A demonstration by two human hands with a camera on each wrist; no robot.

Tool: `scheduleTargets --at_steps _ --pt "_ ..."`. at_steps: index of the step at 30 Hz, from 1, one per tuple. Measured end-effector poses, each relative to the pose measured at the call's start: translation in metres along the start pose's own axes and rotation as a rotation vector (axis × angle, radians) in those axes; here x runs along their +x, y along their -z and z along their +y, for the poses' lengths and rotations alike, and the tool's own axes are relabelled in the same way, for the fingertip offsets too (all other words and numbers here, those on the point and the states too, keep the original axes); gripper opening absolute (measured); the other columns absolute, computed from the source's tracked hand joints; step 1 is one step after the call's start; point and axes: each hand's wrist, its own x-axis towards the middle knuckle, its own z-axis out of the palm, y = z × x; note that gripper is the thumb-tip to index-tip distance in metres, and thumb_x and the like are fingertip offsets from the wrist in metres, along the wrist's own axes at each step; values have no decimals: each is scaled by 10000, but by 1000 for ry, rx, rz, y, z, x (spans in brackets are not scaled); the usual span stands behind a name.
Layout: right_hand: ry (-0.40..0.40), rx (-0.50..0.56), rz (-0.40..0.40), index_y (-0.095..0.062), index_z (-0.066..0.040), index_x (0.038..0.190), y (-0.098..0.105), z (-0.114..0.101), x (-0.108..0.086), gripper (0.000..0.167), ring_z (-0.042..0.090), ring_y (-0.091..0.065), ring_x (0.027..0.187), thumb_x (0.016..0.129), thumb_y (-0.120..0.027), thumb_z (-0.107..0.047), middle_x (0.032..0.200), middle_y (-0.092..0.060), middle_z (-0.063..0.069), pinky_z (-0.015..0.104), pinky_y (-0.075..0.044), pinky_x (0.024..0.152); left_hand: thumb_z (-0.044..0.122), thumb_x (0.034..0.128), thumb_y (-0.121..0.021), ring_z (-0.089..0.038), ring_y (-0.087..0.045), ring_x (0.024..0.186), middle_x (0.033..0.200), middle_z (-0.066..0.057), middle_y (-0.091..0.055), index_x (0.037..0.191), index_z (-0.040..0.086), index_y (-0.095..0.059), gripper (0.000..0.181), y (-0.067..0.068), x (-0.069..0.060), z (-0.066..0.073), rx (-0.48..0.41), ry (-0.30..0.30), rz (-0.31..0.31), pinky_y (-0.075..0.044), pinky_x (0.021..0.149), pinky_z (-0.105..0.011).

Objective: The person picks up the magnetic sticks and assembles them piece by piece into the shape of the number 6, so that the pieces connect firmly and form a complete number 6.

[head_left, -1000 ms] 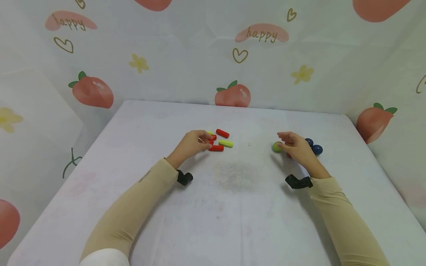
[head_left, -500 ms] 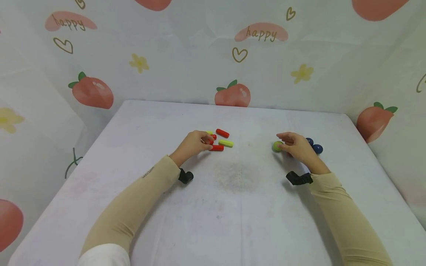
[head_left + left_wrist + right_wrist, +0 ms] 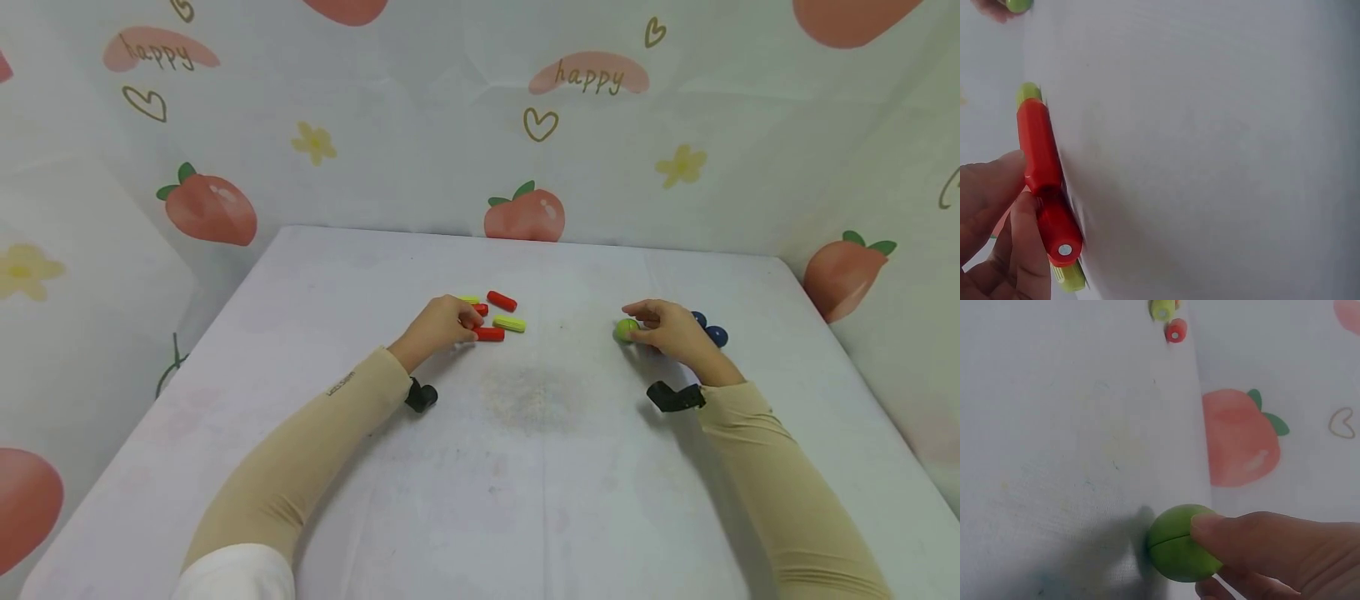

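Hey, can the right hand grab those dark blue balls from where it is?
Probably not without shifting: the right hand touches the green ball, and the dark blue balls sit beyond the back of that hand. Swinging outward should likely reach them.

On the backdrop [image 3: 420, 100], "happy" stands on a pink patch [image 3: 588, 73] above the middle peach [image 3: 528, 220] and on another [image 3: 161, 48] to its upper left, while lettering [image 3: 341, 383] on the left sleeve [image 3: 307, 450] below it is illegible

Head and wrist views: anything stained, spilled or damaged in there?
A rough greyish patch near the middle of the white tabletop looks duller than its surroundings; stain or wear, I can't tell. In the right wrist view, a thin dark line crosses the smooth green ball held by the right hand, possibly a seam.
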Motion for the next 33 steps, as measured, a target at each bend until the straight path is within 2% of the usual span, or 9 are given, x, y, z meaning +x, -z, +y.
scheduleTargets --at_steps 5,12,23,30,33 --pt "-21 -9 -45 -526 24 1427 3 -3 1 498 486 -431 1426 984 -669 -153 1513 -457 320 487 -509 1005 94 926 -743 -216 -600 1026 1189 -89 -707 1198 91 -745 272 -3 -1 2 41 -14 12 -542 807 -254" --pt "-21 -34 -55 -542 31 1409 3 0 6 468 502 -429 1418 987 -656 -138 1506 -452 337 582 -455 1088 92 912 -761 -211 -592 1009 1120 -93 -707 1182 84 -752 270 -4 2 5 72 -9 22 -530 839 -270" --pt "5 -48 -68 -580 34 1378 5 -3 4 445 498 -450 1403 985 -667 -154 1487 -485 323 580 -453 1088 126 918 -761 -197 -574 1007 1147 -87 -683 1132 79 -753 220 -4 6 6 83 -9 4 -484 776 -234" --pt "28 -57 -63 -586 48 1366 5 -3 4 440 494 -481 1378 979 -671 -144 1454 -518 327 583 -446 1087 148 916 -767 -187 -564 941 1048 -79 -667 1128 73 -755 224 -5 7 5 88 -9 10 -462 739 -228" --pt "31 -61 -63 -590 46 1363 5 -3 4 437 488 -497 1367 979 -671 -146 1443 -530 324 550 -474 1052 153 914 -770 -178 -564 914 1027 -70 -668 1115 72 -756 218 -5 7 5 81 -5 10 -456 724 -223"
